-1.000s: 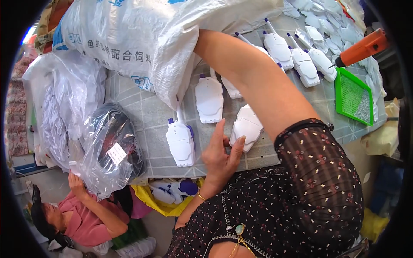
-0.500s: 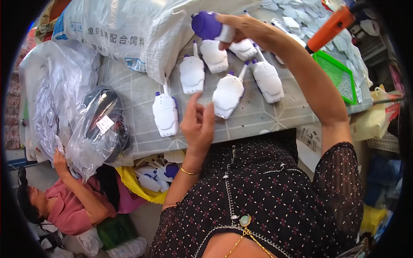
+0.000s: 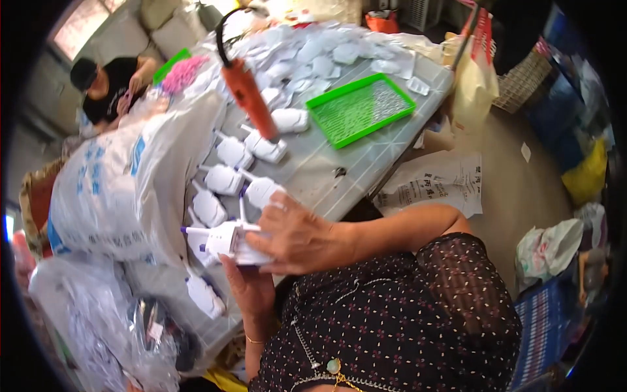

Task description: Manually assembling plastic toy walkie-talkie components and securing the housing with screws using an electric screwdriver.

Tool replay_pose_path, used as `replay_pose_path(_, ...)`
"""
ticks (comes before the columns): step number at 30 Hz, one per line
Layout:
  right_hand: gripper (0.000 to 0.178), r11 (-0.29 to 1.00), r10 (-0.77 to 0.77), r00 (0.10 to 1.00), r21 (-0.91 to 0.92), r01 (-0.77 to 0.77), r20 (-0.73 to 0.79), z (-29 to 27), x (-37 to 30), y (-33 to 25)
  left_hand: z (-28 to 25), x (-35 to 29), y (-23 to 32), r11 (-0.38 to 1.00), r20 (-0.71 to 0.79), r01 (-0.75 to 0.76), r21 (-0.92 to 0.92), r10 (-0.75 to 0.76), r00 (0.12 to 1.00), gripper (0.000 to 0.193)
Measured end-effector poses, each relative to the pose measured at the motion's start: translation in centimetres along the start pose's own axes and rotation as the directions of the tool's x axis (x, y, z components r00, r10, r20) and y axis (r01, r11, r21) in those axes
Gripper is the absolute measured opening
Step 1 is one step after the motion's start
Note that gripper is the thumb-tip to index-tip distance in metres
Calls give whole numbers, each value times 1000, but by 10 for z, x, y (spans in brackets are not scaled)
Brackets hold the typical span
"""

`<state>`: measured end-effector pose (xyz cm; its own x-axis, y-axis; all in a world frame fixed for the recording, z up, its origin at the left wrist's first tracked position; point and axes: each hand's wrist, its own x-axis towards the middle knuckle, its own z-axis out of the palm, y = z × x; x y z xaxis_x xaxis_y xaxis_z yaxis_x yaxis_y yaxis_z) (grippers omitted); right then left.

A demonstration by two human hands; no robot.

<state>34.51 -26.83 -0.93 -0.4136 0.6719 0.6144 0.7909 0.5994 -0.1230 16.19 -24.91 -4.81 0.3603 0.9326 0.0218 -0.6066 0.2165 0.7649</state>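
Both my hands are together at the near edge of the table, around a white toy walkie-talkie [image 3: 224, 239] with purple parts. My left hand [image 3: 251, 287] grips it from below, thumb against its near side. Lying over its right part, my right hand [image 3: 297, 235] has bent fingers and hides much of it. Several more white walkie-talkies with stub antennas lie in a row beyond, among them one [image 3: 234, 153] near the screwdriver and one [image 3: 204, 297] left of my hands. An orange electric screwdriver [image 3: 249, 98] hangs by a black cord over the table.
A green tray [image 3: 375, 125] of small metal pieces sits on the grey table [image 3: 313, 189]. White plastic parts [image 3: 320, 52] are heaped behind it. A large white sack [image 3: 130, 183] and clear bags [image 3: 85, 313] stand left. Another person [image 3: 114, 88] works at the far left.
My view has swung to the right. My right hand, earlier raised with a purple-and-white piece, has come down to my left hand, which was pointing and now grips a walkie-talkie.
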Motion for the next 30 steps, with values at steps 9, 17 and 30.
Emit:
replay_pose_path(9, 24, 616, 678, 569, -62, -785, -465, -74, -130, 298, -3, 12, -2, 994, 94, 101, -27, -98, 991, 72)
replay_pose_path(17, 56, 5, 934, 155, -421, -907, -322, -81, -246, 433, -7, 5, -9, 965, 14, 213, -151, -214, 977, 70)
replay_pose_path(30, 32, 963, -177, 937, 145, 228, -303, 13, -21, 85, 13, 12, -18, 959, 36, 222, -177, -219, 975, 58)
